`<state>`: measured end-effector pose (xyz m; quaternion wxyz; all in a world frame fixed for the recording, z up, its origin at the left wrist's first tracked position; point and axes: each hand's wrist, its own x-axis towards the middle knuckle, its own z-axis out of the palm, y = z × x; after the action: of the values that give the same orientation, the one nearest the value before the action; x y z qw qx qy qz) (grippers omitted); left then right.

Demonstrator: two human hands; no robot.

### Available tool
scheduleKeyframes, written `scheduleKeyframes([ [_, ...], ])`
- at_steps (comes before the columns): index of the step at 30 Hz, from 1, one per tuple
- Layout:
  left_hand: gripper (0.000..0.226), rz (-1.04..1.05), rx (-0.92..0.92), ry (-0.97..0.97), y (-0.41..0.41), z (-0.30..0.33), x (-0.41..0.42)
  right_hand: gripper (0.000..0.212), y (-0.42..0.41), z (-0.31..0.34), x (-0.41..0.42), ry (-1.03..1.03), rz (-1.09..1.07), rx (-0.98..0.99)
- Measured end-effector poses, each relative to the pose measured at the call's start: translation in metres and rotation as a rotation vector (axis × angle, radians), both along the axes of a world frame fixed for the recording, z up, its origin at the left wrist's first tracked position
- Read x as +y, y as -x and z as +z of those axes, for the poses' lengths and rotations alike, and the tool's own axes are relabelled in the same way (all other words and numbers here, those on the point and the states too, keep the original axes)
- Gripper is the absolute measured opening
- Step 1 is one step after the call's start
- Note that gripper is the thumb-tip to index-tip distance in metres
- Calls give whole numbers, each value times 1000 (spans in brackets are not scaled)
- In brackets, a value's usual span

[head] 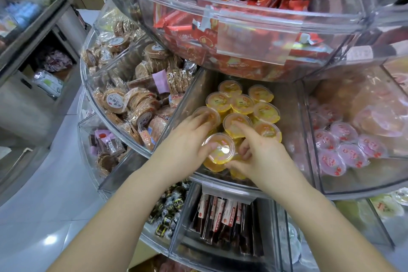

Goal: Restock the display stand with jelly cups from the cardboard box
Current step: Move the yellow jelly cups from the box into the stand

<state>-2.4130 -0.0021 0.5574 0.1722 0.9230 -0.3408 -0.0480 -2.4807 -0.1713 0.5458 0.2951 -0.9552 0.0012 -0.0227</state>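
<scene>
While you are reaching into the middle tier of the display stand, this is how things are standing:

Hands: your left hand and right hand are both closing around one orange jelly cup, thumb and fingers pinching its rim from either side; left fingertips are also touching a neighbouring cup.

Jelly cups: the orange jelly cups are sitting in the wedge compartment straight ahead, lids up, piled more than one deep near the front.

Progress: I am judging the restock as partly done. The compartment is holding a good cluster, but bare floor is showing at the back and along the right wall. The cardboard box is not showing, so I cannot tell how many are remaining.

Edges: clear dividers are fencing the compartment from the biscuit packs on the left and the pink jelly cups on the right.

Room: the upper bin of red snack packs is overhanging the back, so you are working under a low ceiling; the front lip is staying open for your wrists.
</scene>
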Motion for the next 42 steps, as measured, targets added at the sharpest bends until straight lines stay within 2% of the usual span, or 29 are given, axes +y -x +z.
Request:
scheduleKeyframes([
  [4,55,-59,74,3,-2,2,3,70,-4,0,7,15,42,27],
  [8,57,-12,104,52,-3,6,1,75,-7,3,11,-9,108,58],
  [12,54,19,92,97,1,5,0,74,3,9,-3,-112,42,82],
  [17,47,-9,68,120,2,8,-2,53,18,31,-38,-40,-136,-65],
  [22,43,-40,31,216,1,18,-18,50,33,40,-53,-18,-211,-137],
  [26,45,-163,20,96,-4,15,-49,41,33,38,-50,184,-203,-238],
  [29,53,-176,-27,-17,-12,11,-67,32,25,33,-45,466,-162,-161],
  [32,48,-186,-51,-38,-19,8,-71,29,21,25,-44,652,-139,-125],
  [37,27,-213,-18,80,-26,7,-65,13,19,14,-44,674,-107,-204],
  [42,43,-240,33,97,-22,0,-69,10,14,10,-43,630,-149,-295],
])
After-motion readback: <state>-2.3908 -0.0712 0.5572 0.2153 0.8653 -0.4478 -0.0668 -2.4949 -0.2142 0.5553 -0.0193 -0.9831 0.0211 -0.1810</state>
